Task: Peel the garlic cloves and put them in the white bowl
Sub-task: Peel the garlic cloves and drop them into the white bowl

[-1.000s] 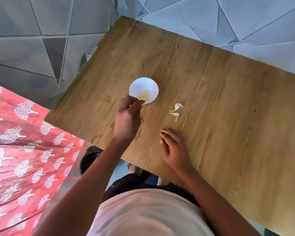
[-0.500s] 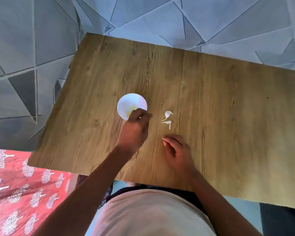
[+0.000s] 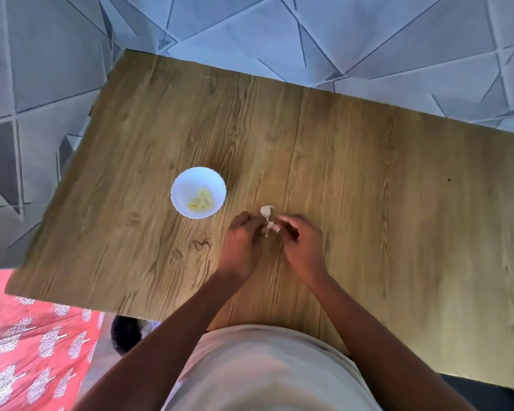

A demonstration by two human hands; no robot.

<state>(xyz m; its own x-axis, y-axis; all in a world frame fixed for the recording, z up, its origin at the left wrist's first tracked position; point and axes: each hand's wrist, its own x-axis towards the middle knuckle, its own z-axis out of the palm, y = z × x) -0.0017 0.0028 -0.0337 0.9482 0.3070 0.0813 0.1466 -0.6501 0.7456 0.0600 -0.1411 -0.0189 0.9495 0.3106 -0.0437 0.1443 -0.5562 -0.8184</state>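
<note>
Both hands have left the bowl and table, meeting at centre frame: left hand (image 3: 242, 241) and right hand (image 3: 300, 243) pinch a papery white garlic clove (image 3: 269, 226). Another clove (image 3: 266, 211) lies just above; the small white bowl (image 3: 184, 180) of peeled cloves sits left. Slippery skin could let it drop.
</note>
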